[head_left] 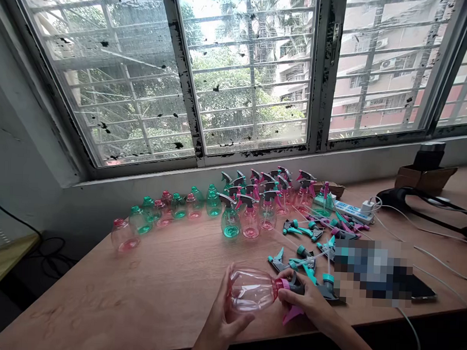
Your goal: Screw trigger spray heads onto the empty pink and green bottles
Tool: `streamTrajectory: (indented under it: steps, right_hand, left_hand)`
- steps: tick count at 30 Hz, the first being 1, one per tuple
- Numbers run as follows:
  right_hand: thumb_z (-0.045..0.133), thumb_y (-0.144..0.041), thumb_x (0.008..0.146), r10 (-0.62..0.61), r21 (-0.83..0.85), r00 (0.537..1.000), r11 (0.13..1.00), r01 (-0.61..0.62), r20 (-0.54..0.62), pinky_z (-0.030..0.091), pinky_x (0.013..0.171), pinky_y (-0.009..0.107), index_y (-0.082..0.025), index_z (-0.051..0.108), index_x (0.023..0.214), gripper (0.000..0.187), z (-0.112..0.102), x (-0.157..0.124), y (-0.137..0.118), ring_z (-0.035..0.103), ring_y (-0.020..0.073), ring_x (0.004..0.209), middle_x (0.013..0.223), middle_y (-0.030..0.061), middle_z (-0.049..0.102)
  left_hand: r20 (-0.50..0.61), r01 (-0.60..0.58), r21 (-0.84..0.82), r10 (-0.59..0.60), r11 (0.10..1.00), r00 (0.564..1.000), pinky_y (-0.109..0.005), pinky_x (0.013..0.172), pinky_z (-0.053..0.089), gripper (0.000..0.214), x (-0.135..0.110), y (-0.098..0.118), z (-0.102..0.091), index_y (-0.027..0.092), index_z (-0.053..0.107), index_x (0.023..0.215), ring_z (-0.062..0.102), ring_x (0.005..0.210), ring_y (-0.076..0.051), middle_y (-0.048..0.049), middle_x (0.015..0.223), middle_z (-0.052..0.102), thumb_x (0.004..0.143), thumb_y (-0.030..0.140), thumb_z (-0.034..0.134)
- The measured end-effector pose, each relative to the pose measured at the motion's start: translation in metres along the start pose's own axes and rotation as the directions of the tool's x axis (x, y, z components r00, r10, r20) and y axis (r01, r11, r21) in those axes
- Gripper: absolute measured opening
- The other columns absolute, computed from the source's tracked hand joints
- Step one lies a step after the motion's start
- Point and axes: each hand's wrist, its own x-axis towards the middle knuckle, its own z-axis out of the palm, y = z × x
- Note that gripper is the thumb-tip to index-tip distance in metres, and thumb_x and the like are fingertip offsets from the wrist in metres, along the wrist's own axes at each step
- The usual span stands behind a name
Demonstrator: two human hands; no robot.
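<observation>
A clear pink spray bottle [251, 290] lies sideways in the air above the table's near edge. My left hand [225, 311] cups its rounded base, fingers behind and thumb in front. At the neck, my right hand [303, 296] grips the pink-collared spray head [283, 284], whose pink trigger [292, 315] hangs below the fingers. Right of this hand, loose teal-and-grey spray heads [309, 263] lie in a pile. Beyond my hands stand several bottles with spray heads fitted, among them a green one [230, 224] and a pink one [250, 222].
Several open-necked bottles [140, 221] stand in a row at the back left. Toward the right lie pink-and-grey spray heads [347, 229], a power strip [353, 212], white cables [433, 256] and a partly blurred phone [422, 289]. Behind the wooden table [167, 285] are barred windows.
</observation>
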Motion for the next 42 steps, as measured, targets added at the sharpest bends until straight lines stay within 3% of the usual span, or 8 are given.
streamTrajectory:
  steps: [5,9,14,19,25,34,39,42]
  right_hand:
    - [0.082,-0.052,0.076,-0.009,0.044,1.000,0.999,0.010,-0.018,0.047,0.052,0.026,-0.019,0.062,0.090,0.041,-0.001,0.004,0.004,0.061,0.0153,0.051,0.061,-0.0026,0.067]
    - [0.084,-0.048,0.075,-0.017,-0.001,1.000,1.000,0.017,0.007,0.046,0.053,0.026,-0.019,0.063,0.094,0.041,-0.002,0.003,0.006,0.062,0.0152,0.052,0.061,-0.0029,0.067]
    - [0.085,-0.049,0.073,-0.010,-0.049,1.000,0.999,0.010,-0.009,0.045,0.053,0.026,-0.020,0.064,0.094,0.042,-0.002,0.002,0.006,0.061,0.0152,0.052,0.060,-0.0032,0.067]
    - [0.084,-0.053,0.073,0.019,-0.012,0.999,1.000,-0.020,-0.027,0.048,0.053,0.027,-0.019,0.063,0.094,0.044,-0.002,0.004,0.007,0.061,0.0157,0.052,0.061,-0.0030,0.065]
    - [0.086,-0.049,0.073,-0.040,-0.129,0.999,0.991,0.039,-0.003,0.046,0.056,0.026,-0.020,0.064,0.096,0.043,-0.004,0.000,0.005,0.061,0.0157,0.057,0.066,-0.0032,0.066]
    - [0.085,-0.053,0.072,0.006,-0.056,1.000,0.998,-0.008,-0.028,0.046,0.053,0.027,-0.020,0.063,0.094,0.045,0.001,0.001,0.002,0.061,0.0160,0.052,0.061,-0.0037,0.066]
    - [0.085,-0.050,0.073,-0.003,-0.088,1.000,0.996,0.003,0.004,0.047,0.057,0.027,-0.020,0.062,0.097,0.045,-0.003,0.000,0.006,0.061,0.0157,0.058,0.065,-0.0032,0.066]
    - [0.085,-0.048,0.074,-0.003,-0.083,1.000,0.997,0.004,0.008,0.046,0.057,0.026,-0.019,0.061,0.098,0.044,-0.004,0.001,0.008,0.061,0.0150,0.058,0.066,-0.0034,0.067]
  left_hand:
    - [-0.068,-0.105,0.107,0.112,0.989,0.991,-0.049,0.125,0.020,0.085,-0.001,-0.016,0.000,0.034,0.020,0.159,0.023,0.154,-0.032,-0.0064,0.170,0.019,0.090,0.043,0.069]
    - [-0.034,-0.047,0.073,0.050,0.996,0.998,-0.050,0.125,0.020,0.102,0.000,-0.009,-0.001,0.031,0.018,0.160,0.020,0.155,-0.034,-0.0088,0.170,0.018,0.080,0.043,0.080]
    - [-0.057,0.010,-0.063,-0.014,0.998,0.998,-0.049,0.121,0.032,0.103,0.005,0.002,0.001,0.029,0.026,0.158,0.036,0.148,-0.036,-0.0116,0.161,0.040,0.075,0.044,0.084]
    - [-0.085,0.059,-0.078,-0.065,0.995,0.994,-0.041,0.083,0.060,0.103,0.004,-0.010,-0.001,0.041,0.019,0.158,0.065,0.115,-0.032,-0.0130,0.154,0.048,0.077,0.038,0.083]
    - [-0.056,0.030,-0.078,-0.035,0.996,0.998,-0.048,0.119,0.033,0.114,0.002,-0.005,0.000,0.028,0.023,0.159,0.039,0.145,-0.038,-0.0139,0.160,0.039,0.068,0.047,0.088]
    - [0.046,0.017,-0.046,-0.015,0.999,0.999,-0.053,0.118,0.034,0.111,0.001,0.005,0.002,0.031,-0.004,0.160,0.061,0.128,-0.033,-0.0138,0.150,0.054,0.085,0.040,0.077]
    - [-0.005,0.014,-0.018,-0.014,1.000,1.000,-0.051,0.125,0.021,0.106,-0.002,0.003,0.000,0.030,0.010,0.161,0.034,0.149,-0.036,-0.0106,0.167,0.027,0.081,0.042,0.079]
    - [0.015,0.035,-0.049,-0.034,0.998,0.999,-0.051,0.125,0.022,0.106,-0.002,0.000,-0.001,0.028,0.009,0.161,0.033,0.150,-0.036,-0.0120,0.167,0.028,0.082,0.045,0.078]
